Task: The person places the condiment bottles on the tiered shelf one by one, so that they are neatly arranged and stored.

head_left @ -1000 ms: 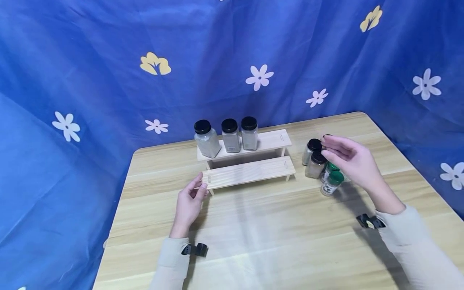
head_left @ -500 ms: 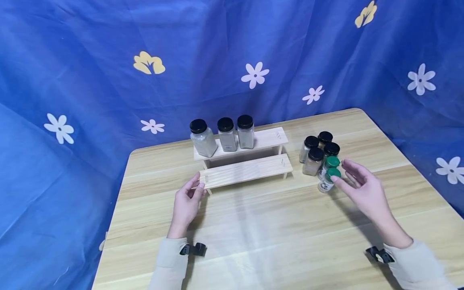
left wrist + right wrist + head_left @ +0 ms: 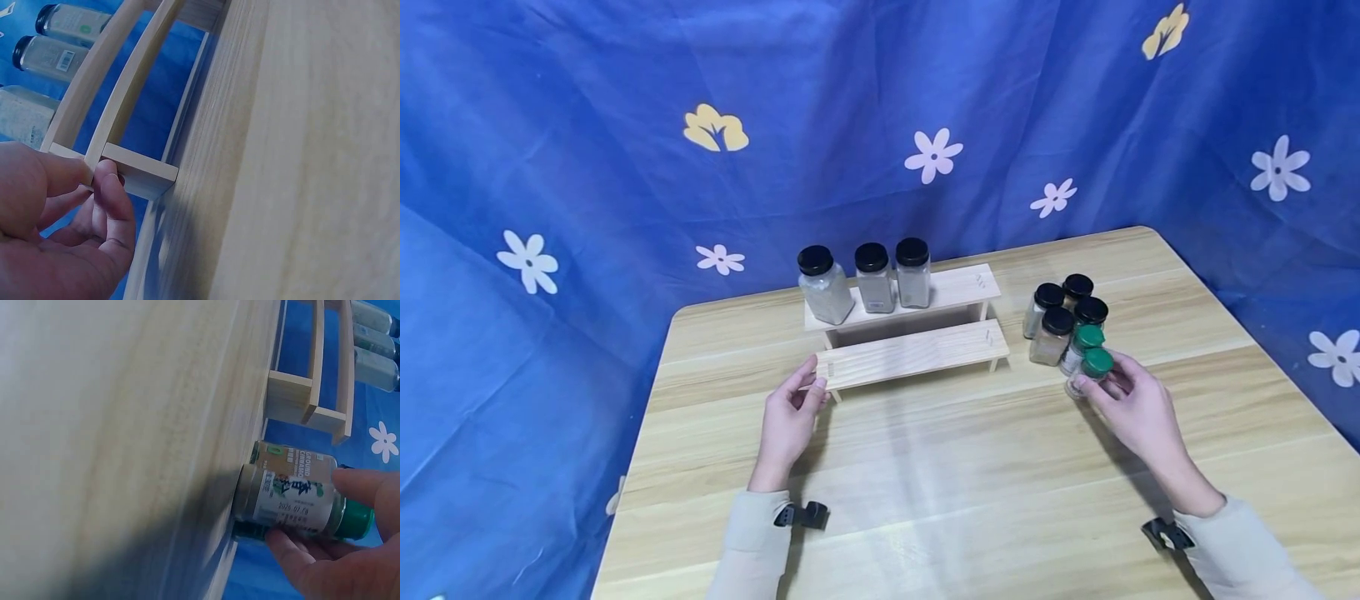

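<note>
My left hand pinches the left end of the lower board of a two-tier wooden shelf; the left wrist view shows thumb and fingertips on the board's corner. On the right, my right hand has thumb and fingers around the nearest green-lidded spice jar. That jar has a white printed label in the right wrist view, its base at the tabletop. Behind it stand another green-lidded jar and several black-lidded jars. The far sides of my right fingers are hidden.
Three black-lidded jars, among them a larger one at the left end, stand on the shelf's upper tier. The wooden table backs onto a blue flowered curtain.
My right hand has come down from above the black-lidded jars to the nearest green-lidded jar and closed its fingers around it. The left hand keeps its hold on the shelf.
</note>
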The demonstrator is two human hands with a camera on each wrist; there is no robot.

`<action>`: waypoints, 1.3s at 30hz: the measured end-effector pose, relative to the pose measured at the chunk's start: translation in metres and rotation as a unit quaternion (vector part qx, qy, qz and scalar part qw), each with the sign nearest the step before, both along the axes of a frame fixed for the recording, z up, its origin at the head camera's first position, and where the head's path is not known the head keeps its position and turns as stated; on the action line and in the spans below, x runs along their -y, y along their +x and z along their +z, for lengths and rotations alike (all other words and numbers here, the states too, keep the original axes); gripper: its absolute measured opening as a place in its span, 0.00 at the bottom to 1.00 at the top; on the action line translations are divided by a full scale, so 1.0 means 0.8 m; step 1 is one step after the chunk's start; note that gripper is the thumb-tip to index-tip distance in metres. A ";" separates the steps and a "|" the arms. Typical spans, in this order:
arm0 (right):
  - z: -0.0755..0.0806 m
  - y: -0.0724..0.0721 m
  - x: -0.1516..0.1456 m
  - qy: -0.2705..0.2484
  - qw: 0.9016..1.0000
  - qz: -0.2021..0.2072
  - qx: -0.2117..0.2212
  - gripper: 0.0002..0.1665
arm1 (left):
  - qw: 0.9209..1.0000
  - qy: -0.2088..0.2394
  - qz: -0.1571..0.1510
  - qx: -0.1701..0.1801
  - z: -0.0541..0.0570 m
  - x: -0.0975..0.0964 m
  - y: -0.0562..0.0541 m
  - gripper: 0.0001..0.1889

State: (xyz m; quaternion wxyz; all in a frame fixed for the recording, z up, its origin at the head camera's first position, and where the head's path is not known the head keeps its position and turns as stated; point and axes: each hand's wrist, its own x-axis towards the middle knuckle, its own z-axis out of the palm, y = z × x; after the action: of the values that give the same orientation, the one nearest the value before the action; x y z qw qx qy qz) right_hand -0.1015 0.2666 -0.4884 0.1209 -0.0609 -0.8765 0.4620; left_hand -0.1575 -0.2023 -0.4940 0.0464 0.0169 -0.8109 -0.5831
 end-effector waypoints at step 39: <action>0.145 -0.075 -0.021 -0.024 0.990 -0.017 -0.135 0.16 | 1.000 -0.009 0.000 -0.002 0.000 0.001 0.003 0.24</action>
State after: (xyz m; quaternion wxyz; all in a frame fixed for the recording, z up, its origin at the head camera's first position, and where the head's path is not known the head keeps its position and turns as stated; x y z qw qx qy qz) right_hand -0.1613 0.2832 -0.3727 0.2448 -0.0156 -0.8394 0.4849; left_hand -0.1549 -0.2033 -0.4938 0.0483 0.0158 -0.8160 -0.5758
